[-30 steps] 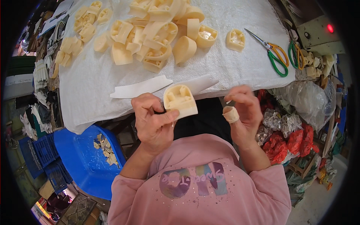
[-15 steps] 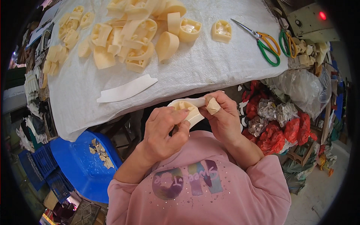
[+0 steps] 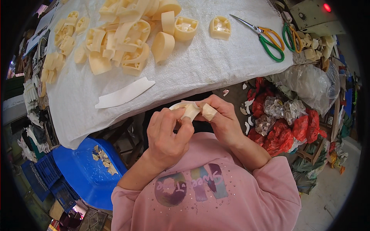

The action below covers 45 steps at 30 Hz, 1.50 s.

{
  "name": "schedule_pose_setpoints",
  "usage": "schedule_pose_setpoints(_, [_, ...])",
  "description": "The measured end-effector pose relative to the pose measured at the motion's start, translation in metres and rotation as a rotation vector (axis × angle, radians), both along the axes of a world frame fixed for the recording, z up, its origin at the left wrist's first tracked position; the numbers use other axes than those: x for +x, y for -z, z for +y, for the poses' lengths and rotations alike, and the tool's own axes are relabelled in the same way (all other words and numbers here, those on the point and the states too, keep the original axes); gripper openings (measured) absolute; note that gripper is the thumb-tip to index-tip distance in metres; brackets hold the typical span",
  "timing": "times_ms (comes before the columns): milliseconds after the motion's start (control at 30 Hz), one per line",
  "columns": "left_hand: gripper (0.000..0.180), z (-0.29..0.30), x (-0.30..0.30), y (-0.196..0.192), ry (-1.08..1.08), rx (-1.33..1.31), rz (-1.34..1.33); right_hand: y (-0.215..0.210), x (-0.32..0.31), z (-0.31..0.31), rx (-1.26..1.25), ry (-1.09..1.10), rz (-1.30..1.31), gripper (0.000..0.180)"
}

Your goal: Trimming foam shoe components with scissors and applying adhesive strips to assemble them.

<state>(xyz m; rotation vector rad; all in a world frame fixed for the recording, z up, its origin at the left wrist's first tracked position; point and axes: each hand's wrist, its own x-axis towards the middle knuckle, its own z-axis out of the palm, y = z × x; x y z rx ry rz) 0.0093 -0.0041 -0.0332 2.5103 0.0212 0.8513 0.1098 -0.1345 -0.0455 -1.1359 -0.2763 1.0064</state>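
While clasped: hands (image 3: 192,123) on cream part (image 3: 190,111).

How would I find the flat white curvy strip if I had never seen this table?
Start at the big table covered in white woven cloth. Go to its near edge, just below the heap of cream plastic parts and above the left hand. There lies the white strip: flat, thin, long and gently curved, while its neighbours are chunky, hollow and cream.
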Motion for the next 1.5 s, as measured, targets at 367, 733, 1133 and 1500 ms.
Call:
schedule_pose_setpoints(367, [0.015, 0.008, -0.011, 0.012, -0.055, -0.397, -0.021, -0.015, 0.03, 0.011, -0.057, -0.165, -0.481, 0.029])
schedule_pose_setpoints(733, [0.029, 0.015, -0.004, 0.016, 0.258, -0.461, -0.128, -0.004, 0.05, 0.017, -0.044, -0.507, -0.05, 0.057])
schedule_pose_setpoints(1133, [0.011, 0.009, -0.008, 0.021, 0.022, -0.867, -0.115, 0.0, 0.04, 0.018, 0.112, -0.115, -0.375, 0.045])
schedule_pose_setpoints(1500, [0.014, -0.005, 0.002, 0.017, -0.038, -1.047, -0.16, 0.004, 0.027, 0.025, 0.182, -0.004, -0.742, 0.021])
